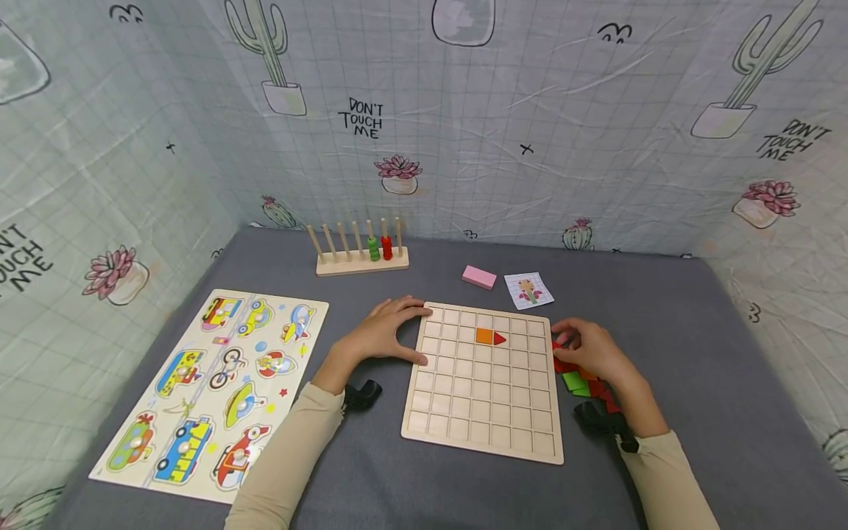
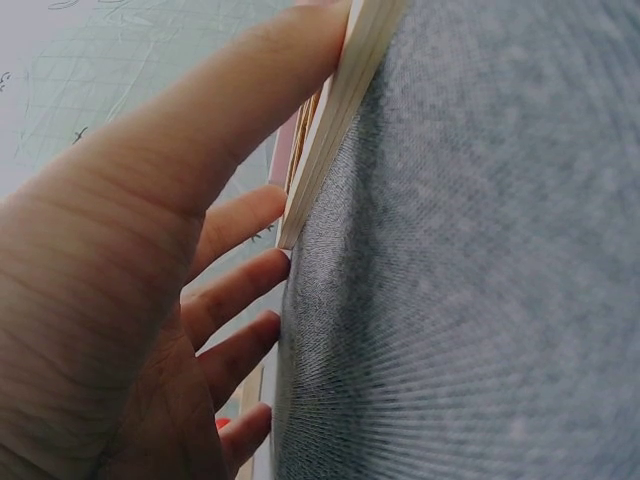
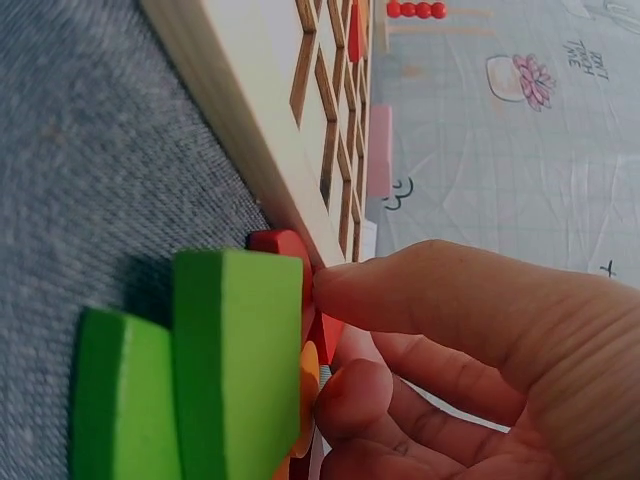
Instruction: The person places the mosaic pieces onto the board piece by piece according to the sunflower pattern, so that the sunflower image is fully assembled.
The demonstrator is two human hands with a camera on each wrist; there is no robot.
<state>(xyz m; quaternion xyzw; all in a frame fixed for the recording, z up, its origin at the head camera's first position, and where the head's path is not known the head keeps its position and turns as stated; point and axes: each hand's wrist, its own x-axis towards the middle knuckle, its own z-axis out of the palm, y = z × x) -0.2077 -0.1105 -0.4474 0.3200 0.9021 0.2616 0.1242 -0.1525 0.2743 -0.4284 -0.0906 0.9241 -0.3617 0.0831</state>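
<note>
A red piece is being picked out of the loose pile of red, green and orange pieces lying just beside the right edge of the gridded wooden board. The right hand is curled over that pile, fingers narrowed onto the red piece, though whether it's actually lifted off the grey surface can't be told from the wrist view. The left hand is laid flat against the board's left edge, fingers straight, steadying it.

So the step looks like fetching the next piece. What's called for next is probably a clean lift and a carry over the board's raised rim into a cell. An orange square and red triangle are already seated in the upper rows.

Off to the left, a vehicle puzzle is laid out. Further back, a pattern card, a pink block and a peg rack are parked, none of it in the way.
</note>
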